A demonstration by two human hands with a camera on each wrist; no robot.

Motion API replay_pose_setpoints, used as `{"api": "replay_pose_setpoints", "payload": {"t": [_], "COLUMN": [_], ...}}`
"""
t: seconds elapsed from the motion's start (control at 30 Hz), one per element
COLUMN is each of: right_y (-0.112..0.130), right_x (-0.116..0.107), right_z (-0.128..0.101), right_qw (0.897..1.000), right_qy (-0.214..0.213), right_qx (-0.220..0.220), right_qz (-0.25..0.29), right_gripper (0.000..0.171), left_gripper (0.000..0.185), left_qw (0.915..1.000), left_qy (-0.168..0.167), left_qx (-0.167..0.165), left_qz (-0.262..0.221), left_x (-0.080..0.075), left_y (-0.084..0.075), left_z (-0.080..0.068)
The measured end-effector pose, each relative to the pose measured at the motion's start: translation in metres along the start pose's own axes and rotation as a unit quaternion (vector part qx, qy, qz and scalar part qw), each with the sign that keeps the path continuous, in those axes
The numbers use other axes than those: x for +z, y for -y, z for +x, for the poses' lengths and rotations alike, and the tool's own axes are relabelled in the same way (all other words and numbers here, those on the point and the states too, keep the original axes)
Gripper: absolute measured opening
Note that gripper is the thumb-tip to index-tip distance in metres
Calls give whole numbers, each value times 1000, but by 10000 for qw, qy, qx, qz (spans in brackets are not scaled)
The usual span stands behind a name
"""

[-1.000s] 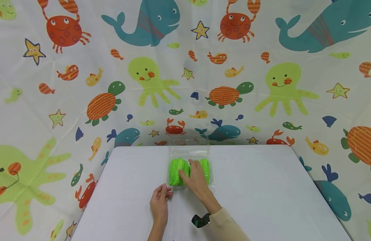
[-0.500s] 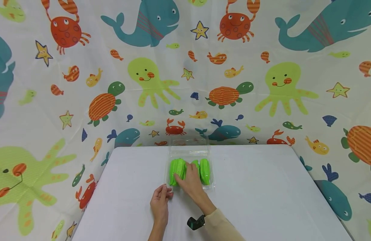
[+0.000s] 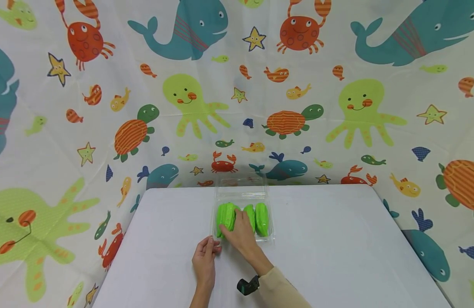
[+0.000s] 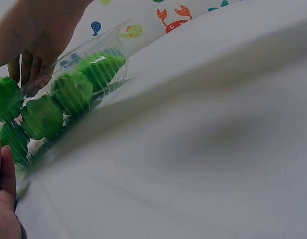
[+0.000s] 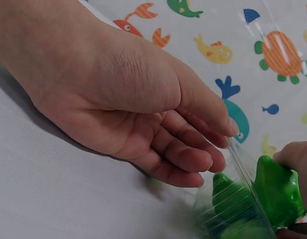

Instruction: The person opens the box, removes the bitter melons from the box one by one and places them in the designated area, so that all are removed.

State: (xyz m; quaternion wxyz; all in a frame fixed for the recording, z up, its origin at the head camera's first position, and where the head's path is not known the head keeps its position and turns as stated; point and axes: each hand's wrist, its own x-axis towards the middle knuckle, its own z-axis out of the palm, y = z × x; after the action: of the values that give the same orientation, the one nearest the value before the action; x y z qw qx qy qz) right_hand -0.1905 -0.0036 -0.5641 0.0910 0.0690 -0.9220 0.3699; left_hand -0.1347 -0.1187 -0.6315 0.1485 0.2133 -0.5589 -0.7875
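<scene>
A clear plastic box [image 3: 272,233] with its lid [image 3: 241,195] raised at the back holds several long, lumpy, bright green pieces [image 3: 262,219]. Over its left half is my right hand [image 3: 242,233], gripping one glossy green piece [image 5: 275,191] with the thumb on its left side and the fingers on its right. Other green pieces [image 4: 101,67] lie along the box in the left wrist view. My left hand [image 3: 204,259] is at the front left corner, its thumb and bent fingers pinching the rim [image 5: 248,172]. The right fingertips are partly hidden among the pieces.
The box stands near the back edge of a white-covered table [image 3: 321,252]. Behind it hangs a cloth [image 3: 252,102] printed with sea animals. A black wrist device [image 3: 247,285] sits on the right forearm, beside a beige sleeve [image 3: 283,291].
My right hand has moved left within the box, shifting the gripped green piece toward those at the left. Two pieces on the right now show more fully. The left hand has stayed at the corner.
</scene>
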Motion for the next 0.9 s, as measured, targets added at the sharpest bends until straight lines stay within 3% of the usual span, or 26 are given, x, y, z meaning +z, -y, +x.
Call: {"api": "replay_pose_setpoints", "payload": {"t": [0.43, 0.9], "right_y": [-1, 1], "right_x": [4, -2], "right_z": [2, -1], "right_qw": [9997, 9985], "right_qy": [-50, -159], "right_qx": [43, 109], "right_qz": [243, 509], "right_gripper": [71, 64], "left_gripper": [36, 37], "left_qw": [9999, 9996], "left_qy": [63, 77], "left_qx": [108, 109], "left_qz": [-88, 253], "left_x": [0, -1], "left_y": [2, -2], "left_z": [-1, -2]}}
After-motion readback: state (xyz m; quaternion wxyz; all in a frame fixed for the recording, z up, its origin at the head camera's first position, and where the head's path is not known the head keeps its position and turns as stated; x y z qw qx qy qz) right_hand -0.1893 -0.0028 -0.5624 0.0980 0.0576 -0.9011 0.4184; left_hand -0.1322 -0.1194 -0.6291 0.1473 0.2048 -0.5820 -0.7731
